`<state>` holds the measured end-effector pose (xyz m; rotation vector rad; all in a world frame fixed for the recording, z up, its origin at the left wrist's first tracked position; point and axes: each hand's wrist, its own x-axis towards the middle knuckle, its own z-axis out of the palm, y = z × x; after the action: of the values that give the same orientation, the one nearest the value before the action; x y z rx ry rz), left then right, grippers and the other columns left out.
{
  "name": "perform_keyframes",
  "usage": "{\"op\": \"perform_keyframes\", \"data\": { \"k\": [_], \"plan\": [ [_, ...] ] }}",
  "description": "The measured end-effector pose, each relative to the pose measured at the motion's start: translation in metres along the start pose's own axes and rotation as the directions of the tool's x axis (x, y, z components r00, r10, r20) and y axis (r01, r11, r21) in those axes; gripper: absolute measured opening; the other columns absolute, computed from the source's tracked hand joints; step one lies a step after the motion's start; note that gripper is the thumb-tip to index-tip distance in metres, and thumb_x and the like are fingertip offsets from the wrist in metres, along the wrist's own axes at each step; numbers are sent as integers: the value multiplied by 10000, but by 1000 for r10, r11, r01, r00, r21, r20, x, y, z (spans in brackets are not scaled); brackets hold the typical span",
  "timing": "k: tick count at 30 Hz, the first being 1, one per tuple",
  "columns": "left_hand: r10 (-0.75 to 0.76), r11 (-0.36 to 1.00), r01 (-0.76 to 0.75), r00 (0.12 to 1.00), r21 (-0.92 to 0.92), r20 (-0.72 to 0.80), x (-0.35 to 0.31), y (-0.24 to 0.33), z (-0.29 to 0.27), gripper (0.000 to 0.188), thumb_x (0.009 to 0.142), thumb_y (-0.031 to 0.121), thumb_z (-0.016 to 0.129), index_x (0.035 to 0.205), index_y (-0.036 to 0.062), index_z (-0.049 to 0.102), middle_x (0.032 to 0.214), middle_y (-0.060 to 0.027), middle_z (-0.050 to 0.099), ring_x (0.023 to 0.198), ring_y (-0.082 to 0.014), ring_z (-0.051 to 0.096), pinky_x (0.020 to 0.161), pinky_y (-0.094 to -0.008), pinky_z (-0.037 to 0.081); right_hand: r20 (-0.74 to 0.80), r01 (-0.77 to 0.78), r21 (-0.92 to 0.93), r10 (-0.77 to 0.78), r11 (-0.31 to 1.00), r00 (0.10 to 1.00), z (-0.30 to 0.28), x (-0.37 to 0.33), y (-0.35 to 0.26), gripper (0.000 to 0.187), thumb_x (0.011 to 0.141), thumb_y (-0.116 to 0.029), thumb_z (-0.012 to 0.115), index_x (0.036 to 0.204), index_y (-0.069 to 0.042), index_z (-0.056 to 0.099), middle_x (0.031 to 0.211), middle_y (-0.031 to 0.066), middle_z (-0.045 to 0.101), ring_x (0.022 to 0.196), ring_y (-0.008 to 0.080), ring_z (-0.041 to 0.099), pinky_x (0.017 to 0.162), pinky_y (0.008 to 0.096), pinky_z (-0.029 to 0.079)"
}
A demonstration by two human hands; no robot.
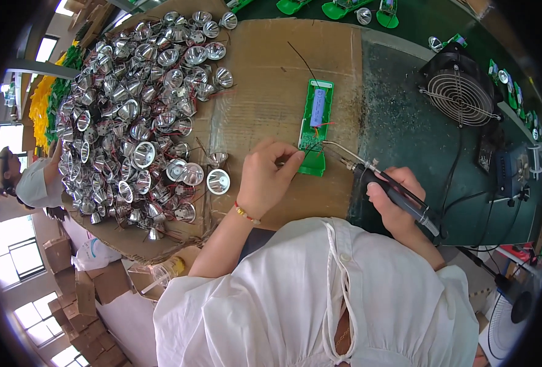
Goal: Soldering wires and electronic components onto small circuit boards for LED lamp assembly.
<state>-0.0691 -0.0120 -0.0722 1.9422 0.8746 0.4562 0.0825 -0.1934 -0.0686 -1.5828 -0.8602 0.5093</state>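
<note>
Gripping a soldering iron [406, 205] by its dark handle, the right hand [396, 215] has its fingers wrapped round it, angling it toward a green plastic housing [312, 164]. A curved metal tube [342, 149] mounted alongside the iron ends at the housing's lower half; whether it or the hot tip touches is too small to tell. The left hand [266, 174], a beaded bracelet [246, 214] on its wrist, brings thumb and forefinger together at the housing's left edge; whether a thin wire sits between them cannot be told. The two hands are apart, one on either side of the housing.

The housing lies open on a brown cardboard sheet [271, 67] over the dark green surface [396, 79]. Inside it is a blue-violet cylindrical battery cell [318, 109], whose markings are too small to read, with a red wire [324, 125] near its lower end. A black wire [300, 55] runs out past the housing's upper end. Faint marks on the cardboard are illegible.

To the left is a heap of silvery reflector cups [130, 125] with thin leads; one white-rimmed reflector [218, 181] lies at the heap's near right edge. A fan with a round wire guard [460, 96] stands to the right, above a blue-grey box [510, 173]. A white plastic bag [95, 255] at lower left carries coloured print, blurred.
</note>
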Motion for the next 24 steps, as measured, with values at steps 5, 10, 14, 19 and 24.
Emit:
{"op": "perform_keyframes", "data": {
  "k": [5,10,14,19,24],
  "plan": [
    [85,996,-85,996,25,5,-1,-7,3,95,742,105,654,741,12,635,743,-98,547,561,-190,523,513,-284,416,-27,-83,27,84,996,996,6,-1,3,188,756,-113,692,828,-2,558,675,32,594,581,49,515,528,208,426],
    [26,1000,-26,999,-1,43,3,-4,2,111,731,109,655,702,5,629,747,-96,555,566,-188,523,509,-285,409,-17,-104,13,105,994,994,8,0,4,186,759,-116,689,824,-3,557,665,27,592,580,46,515,525,207,424],
    [77,997,-77,997,21,1,3,-6,4,115,723,106,655,694,0,624,748,-99,561,564,-195,528,512,-285,413,21,-83,-19,83,996,996,8,1,3,186,772,-94,649,852,21,526,681,81,575,563,101,551,507,227,460],
    [-28,995,21,997,-95,-77,3,-3,7,96,710,83,642,679,-3,611,713,-105,566,559,-199,563,522,-279,440,3,-119,17,119,993,993,12,3,2,192,770,-114,669,839,9,538,667,53,580,569,72,528,515,217,439],
    [-24,1000,22,997,-20,-73,4,-1,9,91,705,81,640,666,6,606,692,-96,565,549,-184,566,517,-275,444,32,-100,8,99,995,995,13,5,4,179,776,-88,644,843,21,518,682,82,578,560,99,546,501,222,451]
  ]
}}
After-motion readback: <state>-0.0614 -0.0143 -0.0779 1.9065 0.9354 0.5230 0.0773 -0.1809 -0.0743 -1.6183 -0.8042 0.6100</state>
